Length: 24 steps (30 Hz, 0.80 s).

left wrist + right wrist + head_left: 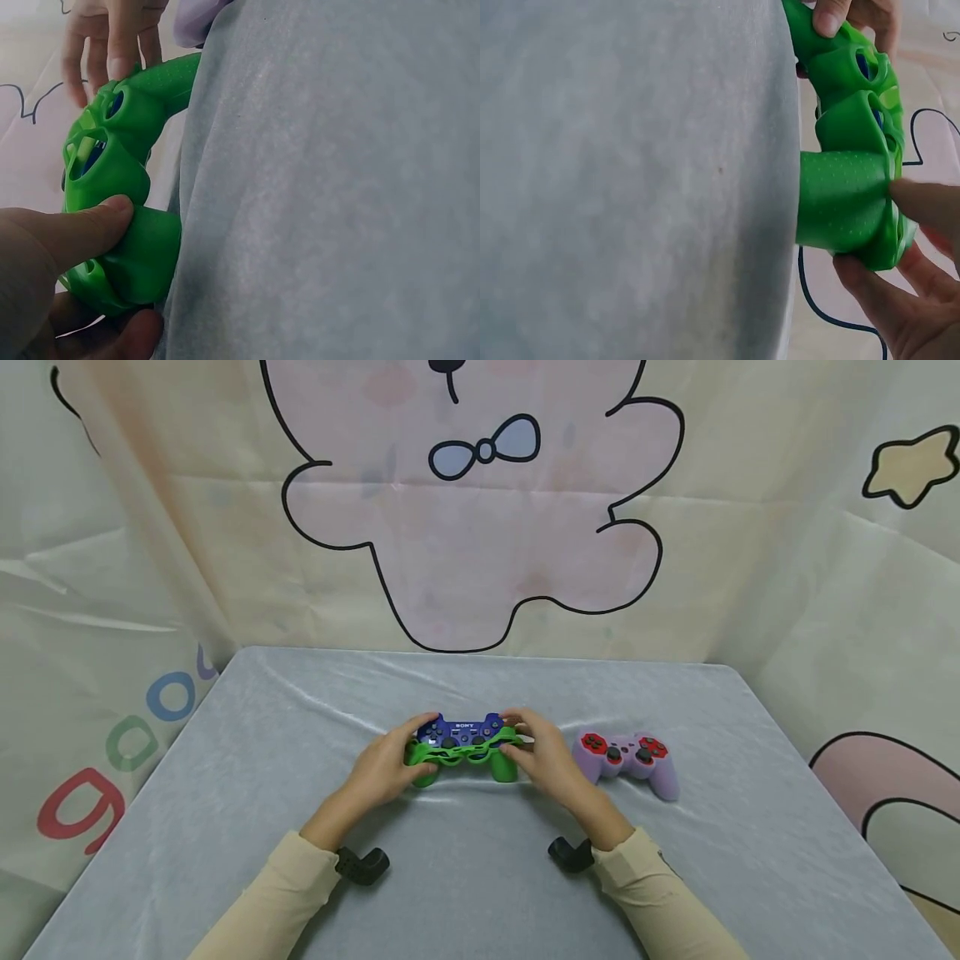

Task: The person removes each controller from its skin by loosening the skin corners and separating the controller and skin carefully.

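Note:
A blue game controller (467, 732) marked SONY sits partly inside a green silicone cover (504, 767), which wraps the grips and lower edge while the blue top face shows. My left hand (382, 767) holds the left end, its thumb pressing the cover near the left grip and its fingers round the far side. At the other end my right hand (546, 758) pinches the cover's edge between thumb and fingers. Seen from the left wrist, the cover (112, 176) has raised openings with blue inside. In the right wrist view a dotted green grip (844, 199) rests close to the cloth.
A purple game controller (621, 756) with red button pads lies just right of my right hand. Grey cloth (465, 877) covers the table. A printed curtain (480, 568) hangs behind it. Each wrist carries a black camera mount (363, 866).

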{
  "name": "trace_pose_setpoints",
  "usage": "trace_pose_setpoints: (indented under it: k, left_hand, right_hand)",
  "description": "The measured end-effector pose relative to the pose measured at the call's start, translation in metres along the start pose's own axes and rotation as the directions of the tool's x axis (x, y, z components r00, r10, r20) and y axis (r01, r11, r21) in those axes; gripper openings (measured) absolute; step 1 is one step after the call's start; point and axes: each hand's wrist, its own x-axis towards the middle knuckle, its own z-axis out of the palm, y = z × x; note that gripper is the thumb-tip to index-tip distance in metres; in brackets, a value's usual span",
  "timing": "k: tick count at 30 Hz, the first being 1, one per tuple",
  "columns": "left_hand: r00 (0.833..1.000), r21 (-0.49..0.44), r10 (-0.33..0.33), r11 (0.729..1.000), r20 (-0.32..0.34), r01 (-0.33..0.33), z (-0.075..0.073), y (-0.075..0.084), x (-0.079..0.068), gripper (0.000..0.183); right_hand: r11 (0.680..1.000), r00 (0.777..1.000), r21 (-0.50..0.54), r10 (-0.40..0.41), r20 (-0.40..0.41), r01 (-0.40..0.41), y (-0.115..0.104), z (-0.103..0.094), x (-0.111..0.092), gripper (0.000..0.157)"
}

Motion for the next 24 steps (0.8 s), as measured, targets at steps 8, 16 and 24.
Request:
trace_pose_setpoints:
  k: [8,16,24]
  left_hand:
    - [1.0,0.003,-0.002,1.0,0.017,0.002,0.0,-0.001,0.0,0.077]
    - [0.999,-0.007,-0.016,1.0,0.037,0.017,-0.001,-0.002,0.0,0.077]
    - [0.999,-0.026,-0.013,1.0,0.046,0.015,-0.002,-0.003,0.001,0.077]
  right_hand:
    - [0.991,0.997,-0.135,0.03,0.076,-0.019,0.0,-0.003,0.0,0.057]
    - [0.985,0.979,-0.175,0.046,0.2,-0.011,0.006,-0.008,-0.003,0.084]
    - [0.979,0.978,-0.206,0.042,0.203,0.001,0.01,-0.009,-0.004,0.084]
